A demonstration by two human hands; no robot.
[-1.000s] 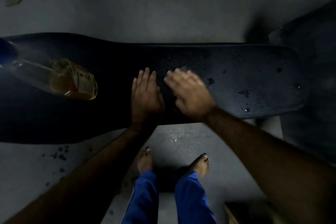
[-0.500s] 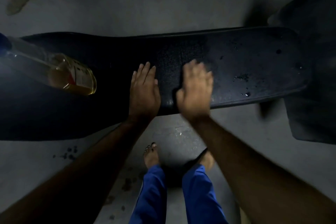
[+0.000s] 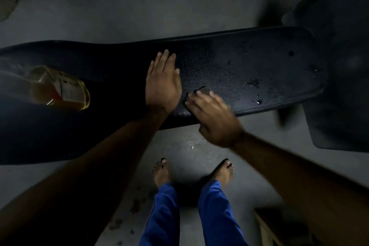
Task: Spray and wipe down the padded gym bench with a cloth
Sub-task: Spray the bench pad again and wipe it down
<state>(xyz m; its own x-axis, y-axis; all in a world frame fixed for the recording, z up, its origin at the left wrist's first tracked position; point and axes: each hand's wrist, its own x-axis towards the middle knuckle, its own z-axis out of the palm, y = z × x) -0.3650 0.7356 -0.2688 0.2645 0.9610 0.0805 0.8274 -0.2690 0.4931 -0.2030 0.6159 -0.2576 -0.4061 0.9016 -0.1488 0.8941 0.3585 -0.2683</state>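
Grey concrete floor (image 3: 123,16) surrounds a long black padded gym bench (image 3: 249,66) running crosswise under both hands. Flat on the padding, the left hand (image 3: 162,86) rests with fingers straight and together. Just beside it, the blurred right hand (image 3: 213,118) presses a small dark cloth (image 3: 204,91) against the bench's near edge; whether its fingers curl round the cloth I cannot tell. Water droplets (image 3: 257,102) bead beyond the right hand. Well left of the left hand lies a clear plastic bottle of amber liquid (image 3: 60,90).

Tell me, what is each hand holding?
The left hand holds nothing; it lies flat on the bench. The right hand seems to press a dark cloth under its fingertips; a grip cannot be told.
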